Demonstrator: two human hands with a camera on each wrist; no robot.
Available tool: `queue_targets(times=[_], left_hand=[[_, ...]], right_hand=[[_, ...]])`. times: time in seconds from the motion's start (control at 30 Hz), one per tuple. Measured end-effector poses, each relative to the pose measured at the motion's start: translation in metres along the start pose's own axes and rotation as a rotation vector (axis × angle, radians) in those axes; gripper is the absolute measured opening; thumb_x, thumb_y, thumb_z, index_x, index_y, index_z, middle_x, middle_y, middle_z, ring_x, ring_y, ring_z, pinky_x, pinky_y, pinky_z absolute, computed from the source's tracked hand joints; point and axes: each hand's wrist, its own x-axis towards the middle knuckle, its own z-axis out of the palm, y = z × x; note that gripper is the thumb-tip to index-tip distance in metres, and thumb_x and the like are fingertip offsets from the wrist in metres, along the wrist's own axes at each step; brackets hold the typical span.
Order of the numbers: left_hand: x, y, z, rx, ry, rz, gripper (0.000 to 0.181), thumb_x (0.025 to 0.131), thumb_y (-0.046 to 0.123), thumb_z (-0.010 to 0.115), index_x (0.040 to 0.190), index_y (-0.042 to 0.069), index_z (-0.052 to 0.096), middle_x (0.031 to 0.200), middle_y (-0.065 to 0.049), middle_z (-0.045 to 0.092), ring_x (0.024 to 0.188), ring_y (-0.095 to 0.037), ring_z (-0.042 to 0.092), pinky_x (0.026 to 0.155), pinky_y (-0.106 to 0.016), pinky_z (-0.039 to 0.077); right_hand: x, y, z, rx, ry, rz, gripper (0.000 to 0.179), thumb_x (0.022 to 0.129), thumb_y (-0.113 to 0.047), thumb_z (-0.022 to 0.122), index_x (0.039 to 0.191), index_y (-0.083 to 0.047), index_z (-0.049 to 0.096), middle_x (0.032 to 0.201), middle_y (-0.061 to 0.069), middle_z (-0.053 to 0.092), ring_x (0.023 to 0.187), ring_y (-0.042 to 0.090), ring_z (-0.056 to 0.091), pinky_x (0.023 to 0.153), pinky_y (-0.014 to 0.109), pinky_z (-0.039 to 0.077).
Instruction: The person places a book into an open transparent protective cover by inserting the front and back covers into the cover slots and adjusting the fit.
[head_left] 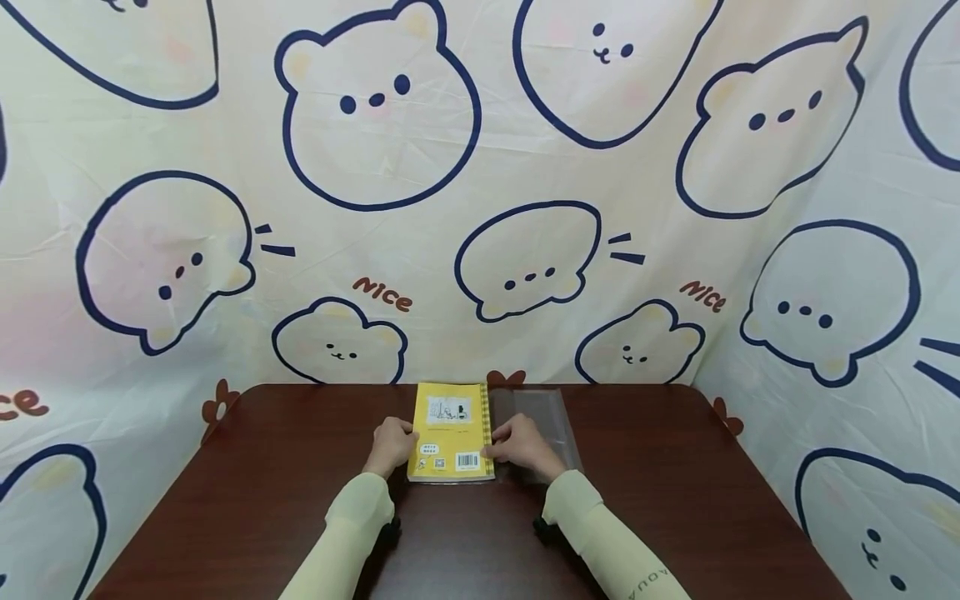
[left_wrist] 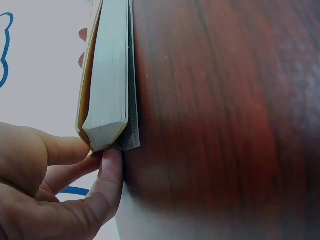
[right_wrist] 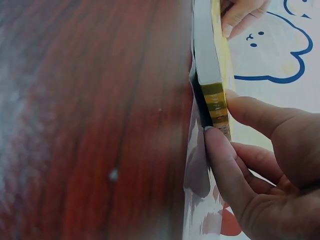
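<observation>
A thick yellow book (head_left: 450, 448) lies back cover up near the far edge of the table, its banded spine (right_wrist: 216, 106) to the right. Under it is a clear plastic book cover (head_left: 551, 421), which spreads out past the spine. At the book's left edge, my left hand (head_left: 392, 443) pinches the yellow board and page corner between thumb and fingers. My right hand (head_left: 522, 446) grips the spine side, thumb and fingertip on its two faces. In the left wrist view, a strip of the clear cover shows beneath the pages (left_wrist: 109, 75).
The dark red-brown wooden table (head_left: 465, 542) ends just behind the book. A cream cloth (head_left: 420, 242) printed with cartoon bears hangs behind it and along both sides.
</observation>
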Motion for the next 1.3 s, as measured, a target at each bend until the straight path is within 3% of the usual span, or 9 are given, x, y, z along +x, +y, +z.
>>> queue_targets(times=[0.37,0.5,0.67,0.73,0.83,1.07,1.3], left_hand=[[-0.001,-0.001,0.002,0.013,0.005,0.029,0.030,0.099,0.006,0.060,0.120,-0.015,0.066,0.102,-0.023,0.069,0.079,-0.023,0.066,0.063,-0.027,0.052],[-0.002,0.000,-0.001,0.019,-0.014,0.047,0.027,0.099,0.007,0.060,0.115,-0.014,0.069,0.094,-0.020,0.069,0.073,-0.022,0.064,0.059,-0.026,0.051],[-0.002,0.000,-0.005,0.030,-0.047,0.078,0.022,0.099,0.010,0.060,0.103,-0.009,0.071,0.082,-0.013,0.066,0.064,-0.019,0.061,0.054,-0.024,0.046],[-0.002,0.002,-0.007,0.042,-0.052,0.077,0.025,0.100,0.012,0.060,0.107,-0.009,0.070,0.082,-0.012,0.066,0.066,-0.018,0.061,0.056,-0.024,0.048],[-0.004,0.005,-0.008,0.037,-0.062,0.079,0.030,0.100,0.013,0.058,0.116,-0.011,0.068,0.085,-0.013,0.068,0.068,-0.018,0.064,0.059,-0.025,0.051],[-0.009,0.008,-0.011,0.018,-0.046,0.167,0.036,0.099,0.011,0.057,0.127,-0.012,0.064,0.088,-0.013,0.070,0.067,-0.016,0.065,0.058,-0.025,0.052],[-0.009,0.006,-0.010,0.063,-0.022,0.249,0.032,0.099,0.009,0.060,0.124,-0.009,0.067,0.083,-0.007,0.069,0.065,-0.013,0.064,0.057,-0.025,0.052]], right_hand=[[-0.004,-0.008,0.003,-0.105,0.042,-0.048,0.025,0.083,-0.016,0.085,0.100,0.001,0.079,0.074,0.001,0.070,0.061,0.012,0.059,0.054,0.027,0.047],[-0.005,-0.012,0.005,-0.118,0.049,-0.071,0.024,0.082,-0.012,0.085,0.100,0.003,0.078,0.071,0.001,0.068,0.058,0.012,0.054,0.052,0.026,0.042],[-0.004,-0.017,0.006,-0.167,0.041,-0.084,0.033,0.083,-0.011,0.084,0.111,0.004,0.075,0.089,0.010,0.073,0.067,0.015,0.061,0.058,0.029,0.049],[-0.002,-0.018,0.007,-0.186,0.027,-0.090,0.040,0.084,-0.010,0.083,0.119,0.005,0.072,0.105,0.015,0.073,0.077,0.018,0.064,0.064,0.031,0.053],[0.000,-0.019,0.007,-0.184,0.000,-0.087,0.044,0.085,-0.008,0.081,0.124,0.006,0.068,0.112,0.018,0.071,0.081,0.019,0.065,0.065,0.032,0.053],[0.002,-0.022,0.009,-0.183,-0.025,-0.079,0.035,0.085,-0.003,0.078,0.118,0.006,0.069,0.096,0.011,0.070,0.067,0.016,0.060,0.055,0.028,0.046],[-0.004,-0.029,0.011,-0.226,-0.052,-0.066,0.027,0.081,-0.001,0.078,0.106,0.001,0.071,0.087,0.006,0.065,0.062,0.017,0.056,0.050,0.027,0.040]])
